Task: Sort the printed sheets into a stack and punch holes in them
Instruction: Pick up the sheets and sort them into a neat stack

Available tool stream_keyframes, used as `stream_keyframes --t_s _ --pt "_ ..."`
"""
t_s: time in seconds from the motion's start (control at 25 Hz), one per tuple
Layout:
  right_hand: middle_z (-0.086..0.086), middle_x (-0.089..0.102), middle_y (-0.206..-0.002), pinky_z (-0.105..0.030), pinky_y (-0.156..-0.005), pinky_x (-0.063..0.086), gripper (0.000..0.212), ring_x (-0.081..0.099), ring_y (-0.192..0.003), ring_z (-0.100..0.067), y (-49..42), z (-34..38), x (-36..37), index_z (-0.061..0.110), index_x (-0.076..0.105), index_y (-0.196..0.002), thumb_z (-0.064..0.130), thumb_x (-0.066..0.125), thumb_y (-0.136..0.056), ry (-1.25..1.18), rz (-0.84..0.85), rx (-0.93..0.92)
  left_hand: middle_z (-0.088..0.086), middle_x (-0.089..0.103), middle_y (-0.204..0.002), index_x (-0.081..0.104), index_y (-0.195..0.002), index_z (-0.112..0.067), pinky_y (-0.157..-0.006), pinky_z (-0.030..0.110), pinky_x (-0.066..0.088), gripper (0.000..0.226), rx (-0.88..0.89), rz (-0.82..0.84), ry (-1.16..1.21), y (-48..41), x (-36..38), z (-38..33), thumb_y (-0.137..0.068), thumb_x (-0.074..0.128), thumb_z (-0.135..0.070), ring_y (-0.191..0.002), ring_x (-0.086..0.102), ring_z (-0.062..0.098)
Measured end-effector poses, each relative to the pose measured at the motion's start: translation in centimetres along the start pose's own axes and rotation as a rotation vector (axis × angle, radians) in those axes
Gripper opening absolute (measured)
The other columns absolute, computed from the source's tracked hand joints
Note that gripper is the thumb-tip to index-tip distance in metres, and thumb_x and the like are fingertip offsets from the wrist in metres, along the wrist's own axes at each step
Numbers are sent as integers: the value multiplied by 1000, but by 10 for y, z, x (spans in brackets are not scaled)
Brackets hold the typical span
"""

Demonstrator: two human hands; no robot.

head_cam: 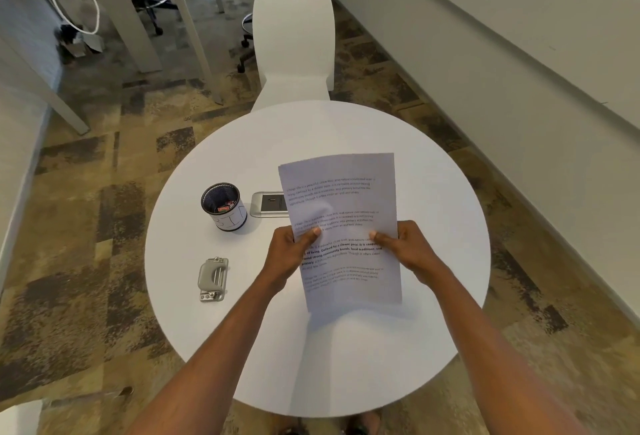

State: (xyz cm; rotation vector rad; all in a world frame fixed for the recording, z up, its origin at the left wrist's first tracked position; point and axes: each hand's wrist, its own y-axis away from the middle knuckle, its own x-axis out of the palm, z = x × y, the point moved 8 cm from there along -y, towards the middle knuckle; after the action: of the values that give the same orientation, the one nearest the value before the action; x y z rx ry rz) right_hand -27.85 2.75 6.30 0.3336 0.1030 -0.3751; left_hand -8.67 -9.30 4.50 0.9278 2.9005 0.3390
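I hold the printed sheets (341, 192) upright above the round white table (433, 192), text facing me. My left hand (291, 249) grips their left edge with the thumb on the front. My right hand (403, 244) grips the right edge the same way. The sheets look gathered into one stack; how many there are I cannot tell. A silver hole punch (212, 278) lies flat on the table, to the left of my left forearm and apart from it.
A mesh pen cup (224, 206) with a small red item inside stands left of the sheets. A silver power socket plate (268, 205) is set in the table, partly behind the paper. A white chair (293, 50) stands at the far side.
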Motion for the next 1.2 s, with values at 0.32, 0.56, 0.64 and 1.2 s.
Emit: stream_keyframes --t_s 0.32,0.56,0.64,1.2 --pt "-16 73 -108 -49 -86 57 32 71 -96 -33 11 -15 8 1 67 -114 13 71 -84 -127 112 132 12 71 -114 62 -118 -7 -88 44 55 36 -275 202 270 18 8 32 -84 68 -17 -103 68 31" --pt "-5 73 -113 -38 -84 59 37 71 -99 -22 11 -15 9 11 67 -117 12 75 -81 41 175 133 6 74 -106 70 -108 -10 -83 37 58 29 -86 122 7 17 -3 20 -81 73 -20 -96 71 24" --pt "-5 71 -113 -39 -81 60 39 70 -98 -23 5 -8 1 14 65 -118 10 74 -80 213 155 88 2 75 -103 73 -103 -13 -75 29 58 23 -23 105 -71 13 -6 10 -81 74 -19 -91 72 18" --pt "-6 77 -97 -45 -77 57 15 72 -82 -24 -2 48 -17 12 78 -96 16 67 -87 415 -16 -151 1 70 -115 62 -119 -17 -82 34 58 44 31 30 58 9 -6 7 -78 77 -15 -102 67 19"
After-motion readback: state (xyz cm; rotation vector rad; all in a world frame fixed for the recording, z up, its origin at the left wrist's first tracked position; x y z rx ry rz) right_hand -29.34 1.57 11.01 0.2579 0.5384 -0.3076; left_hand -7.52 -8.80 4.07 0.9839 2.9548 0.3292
